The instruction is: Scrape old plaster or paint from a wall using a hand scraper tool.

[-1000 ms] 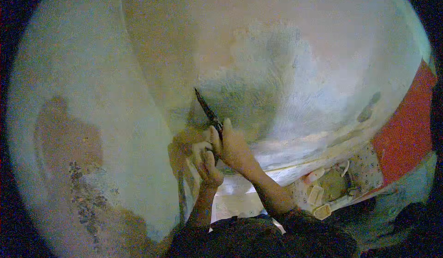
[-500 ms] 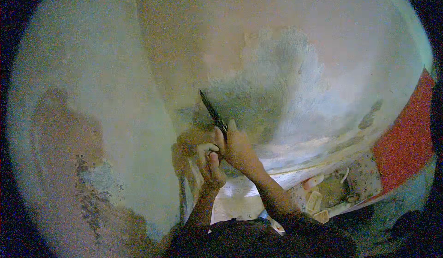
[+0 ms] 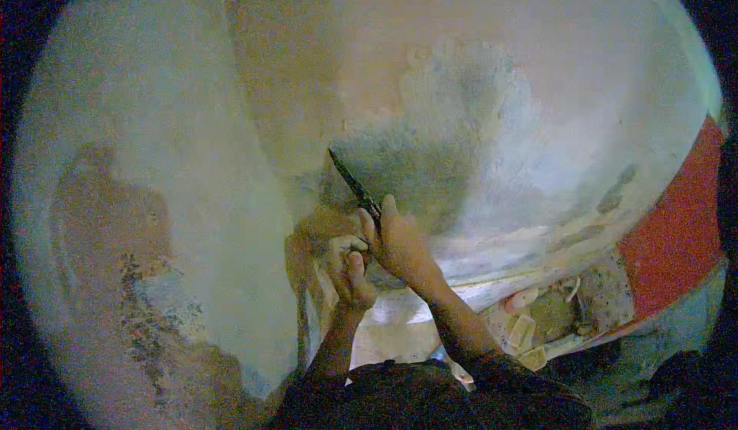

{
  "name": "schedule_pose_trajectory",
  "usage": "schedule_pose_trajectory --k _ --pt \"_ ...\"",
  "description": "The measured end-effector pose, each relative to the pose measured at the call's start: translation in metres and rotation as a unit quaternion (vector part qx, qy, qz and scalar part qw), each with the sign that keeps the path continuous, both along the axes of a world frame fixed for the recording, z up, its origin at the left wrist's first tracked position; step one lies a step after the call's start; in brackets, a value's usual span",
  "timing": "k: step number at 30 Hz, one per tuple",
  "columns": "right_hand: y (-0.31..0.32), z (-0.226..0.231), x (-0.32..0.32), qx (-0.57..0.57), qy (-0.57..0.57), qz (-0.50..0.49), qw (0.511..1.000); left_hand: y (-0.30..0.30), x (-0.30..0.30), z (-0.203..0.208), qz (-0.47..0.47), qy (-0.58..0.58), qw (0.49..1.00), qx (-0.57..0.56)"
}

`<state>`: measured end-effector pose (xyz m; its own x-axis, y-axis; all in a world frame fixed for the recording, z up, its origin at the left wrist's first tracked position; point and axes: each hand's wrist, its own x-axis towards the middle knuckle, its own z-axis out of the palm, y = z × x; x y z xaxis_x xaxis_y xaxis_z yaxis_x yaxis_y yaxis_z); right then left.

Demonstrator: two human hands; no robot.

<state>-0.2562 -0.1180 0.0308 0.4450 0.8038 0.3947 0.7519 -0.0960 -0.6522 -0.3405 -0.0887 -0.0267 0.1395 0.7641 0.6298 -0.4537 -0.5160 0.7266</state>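
Observation:
My right hand point(image 3: 398, 243) is wrapped round a slim, dark tool point(image 3: 350, 175) that narrows to a point; its exact kind does not show. The tool slants up and to the left, its tip in front of the stained wall point(image 3: 430, 115); whether the tip touches cannot be told. Tucked just below and left of the right hand, my left hand point(image 3: 348, 271) has its fingers curled in and its thumb up. The two hands meet or overlap there. What lies inside the left fingers, if anything, is hidden.
The pale wall bends inward at a corner on the left, with a dark, peeling patch point(image 3: 146, 315) low down. At the lower right, a patterned surface point(image 3: 615, 276) bears several small items, among them pale blocks point(image 3: 523, 330). A red panel point(image 3: 676, 222) stands beyond it.
The tool's tip has shifted very slightly up and to the left. Both hands keep the same hold and nearly the same place.

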Motion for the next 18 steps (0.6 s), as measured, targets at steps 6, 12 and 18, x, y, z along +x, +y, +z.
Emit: schedule_pose_trajectory --k 6,12,18 --pt "-0.021 0.014 0.0 0.021 0.008 -0.043 0.999 0.022 -0.006 -0.029 0.034 0.029 0.999 0.024" --pt "0.011 -0.012 -0.004 0.003 0.003 0.004 1.0 0.019 0.001 -0.031 0.063 0.039 0.997 -0.011" --pt "-0.017 0.002 0.006 -0.007 -0.048 -0.038 0.998 0.01 -0.017 0.018 0.098 0.073 0.988 0.098"
